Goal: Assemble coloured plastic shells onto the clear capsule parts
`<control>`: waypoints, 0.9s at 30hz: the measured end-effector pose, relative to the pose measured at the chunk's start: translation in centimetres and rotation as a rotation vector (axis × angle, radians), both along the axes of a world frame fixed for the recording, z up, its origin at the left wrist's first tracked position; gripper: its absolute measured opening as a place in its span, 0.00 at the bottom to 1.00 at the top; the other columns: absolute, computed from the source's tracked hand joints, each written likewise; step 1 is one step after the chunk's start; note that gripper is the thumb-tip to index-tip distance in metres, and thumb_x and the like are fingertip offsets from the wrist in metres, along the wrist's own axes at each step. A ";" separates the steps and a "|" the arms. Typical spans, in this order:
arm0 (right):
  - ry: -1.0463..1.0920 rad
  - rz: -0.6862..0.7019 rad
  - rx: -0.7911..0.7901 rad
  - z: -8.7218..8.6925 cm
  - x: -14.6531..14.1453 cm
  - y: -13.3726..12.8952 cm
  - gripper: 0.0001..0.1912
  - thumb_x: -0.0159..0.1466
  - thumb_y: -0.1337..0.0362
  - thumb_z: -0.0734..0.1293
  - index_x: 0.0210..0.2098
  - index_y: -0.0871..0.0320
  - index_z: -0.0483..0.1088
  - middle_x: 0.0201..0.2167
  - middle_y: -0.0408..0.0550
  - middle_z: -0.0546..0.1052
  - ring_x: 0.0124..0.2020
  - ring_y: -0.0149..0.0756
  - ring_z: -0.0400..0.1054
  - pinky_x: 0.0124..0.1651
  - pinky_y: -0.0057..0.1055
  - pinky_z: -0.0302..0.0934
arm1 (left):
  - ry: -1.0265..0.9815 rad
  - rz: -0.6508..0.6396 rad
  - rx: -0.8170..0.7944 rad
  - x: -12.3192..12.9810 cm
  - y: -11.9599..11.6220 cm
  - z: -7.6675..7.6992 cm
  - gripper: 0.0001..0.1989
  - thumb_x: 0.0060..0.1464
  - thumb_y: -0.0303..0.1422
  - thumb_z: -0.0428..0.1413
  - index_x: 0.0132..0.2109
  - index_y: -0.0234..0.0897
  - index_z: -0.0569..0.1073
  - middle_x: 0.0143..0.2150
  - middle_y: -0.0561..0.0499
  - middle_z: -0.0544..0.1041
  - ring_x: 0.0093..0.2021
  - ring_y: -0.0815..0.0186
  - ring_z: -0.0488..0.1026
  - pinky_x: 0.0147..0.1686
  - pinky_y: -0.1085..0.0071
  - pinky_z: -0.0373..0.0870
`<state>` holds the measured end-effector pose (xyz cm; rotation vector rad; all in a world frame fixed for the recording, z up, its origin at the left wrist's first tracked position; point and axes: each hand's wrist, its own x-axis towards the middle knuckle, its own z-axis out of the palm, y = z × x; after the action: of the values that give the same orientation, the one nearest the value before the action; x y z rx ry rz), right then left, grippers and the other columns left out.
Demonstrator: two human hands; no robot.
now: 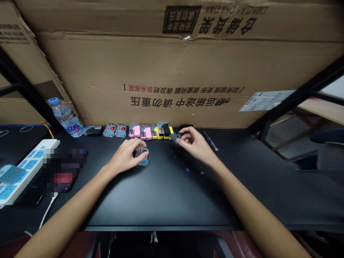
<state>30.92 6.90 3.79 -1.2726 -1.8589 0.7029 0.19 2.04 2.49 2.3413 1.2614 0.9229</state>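
My left hand (125, 156) rests on a clear plastic casing (142, 159) with blue inside, its fingers curled over the casing on the black desk (161, 200). My right hand (193, 141) pinches a small black part (176, 137) between thumb and fingers. Behind both hands runs a row of several similar casings: clear ones (115, 130), pink ones (138, 131), then yellow and black ones (161, 131). The black part lies nearest the yellow end of this row. A small screwdriver (211, 141) with a blue handle lies just right of my right hand.
A large cardboard box (172, 64) stands along the desk's back. A water bottle (64, 118) lies at back left. A white power strip (27, 172) and a pixelated object (63, 168) sit at left. A small blue bit (187, 170) lies on the desk.
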 end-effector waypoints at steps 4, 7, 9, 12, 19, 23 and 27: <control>0.265 0.222 -0.299 -1.0 -3.6 -2.0 0.24 0.62 0.46 0.75 0.50 0.51 0.67 0.26 0.40 0.77 0.24 0.36 0.72 0.29 0.34 0.68 | 0.058 -0.024 0.013 1.1 -0.5 -0.4 0.34 0.59 0.50 0.66 0.66 0.45 0.66 0.64 0.43 0.76 0.64 0.50 0.72 0.64 0.53 0.64; 0.374 0.297 -0.458 -2.0 -5.6 -3.3 0.27 0.61 0.48 0.76 0.52 0.51 0.65 0.27 0.37 0.76 0.24 0.34 0.74 0.31 0.35 0.72 | 0.090 -0.015 -0.003 1.9 -0.8 -0.7 0.42 0.55 0.53 0.68 0.70 0.44 0.63 0.68 0.40 0.72 0.67 0.46 0.69 0.66 0.50 0.62; 0.411 0.322 -0.498 -2.7 -6.2 -3.8 0.29 0.61 0.49 0.77 0.54 0.51 0.63 0.27 0.36 0.75 0.25 0.34 0.75 0.33 0.34 0.73 | 0.085 -0.006 -0.011 2.2 -0.9 -0.8 0.40 0.55 0.51 0.68 0.68 0.43 0.65 0.67 0.41 0.74 0.67 0.46 0.70 0.67 0.49 0.60; 0.378 0.335 -0.496 -3.3 -6.0 -3.8 0.29 0.64 0.49 0.75 0.57 0.51 0.63 0.28 0.36 0.76 0.25 0.34 0.76 0.33 0.34 0.73 | 0.074 -0.013 -0.028 2.2 -0.9 -0.9 0.34 0.55 0.47 0.69 0.64 0.43 0.69 0.62 0.44 0.78 0.63 0.49 0.73 0.67 0.50 0.58; -0.104 0.132 -0.034 -1.8 -0.8 -0.6 0.14 0.72 0.53 0.66 0.44 0.55 0.78 0.33 0.48 0.82 0.32 0.40 0.75 0.36 0.35 0.67 | 0.122 -0.067 -0.061 1.7 -0.6 -1.7 0.33 0.54 0.49 0.69 0.61 0.44 0.71 0.61 0.45 0.79 0.63 0.49 0.73 0.69 0.49 0.53; -0.365 0.093 0.048 -0.8 1.3 0.4 0.12 0.69 0.57 0.67 0.36 0.55 0.80 0.31 0.47 0.82 0.31 0.40 0.74 0.36 0.35 0.64 | 0.128 -0.057 -0.072 1.7 -0.4 -2.1 0.34 0.52 0.51 0.70 0.61 0.45 0.72 0.63 0.44 0.78 0.67 0.47 0.69 0.70 0.48 0.51; -0.533 0.119 0.068 -0.7 1.0 0.0 0.10 0.68 0.59 0.68 0.37 0.52 0.82 0.36 0.50 0.82 0.37 0.44 0.76 0.38 0.37 0.66 | 0.132 -0.055 -0.081 1.6 -0.4 -2.1 0.34 0.52 0.51 0.70 0.61 0.45 0.72 0.63 0.43 0.77 0.68 0.46 0.69 0.70 0.47 0.51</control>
<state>31.87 6.93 3.09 -1.4066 -2.3793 0.3730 1.78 1.69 0.35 2.3932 1.2521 0.6969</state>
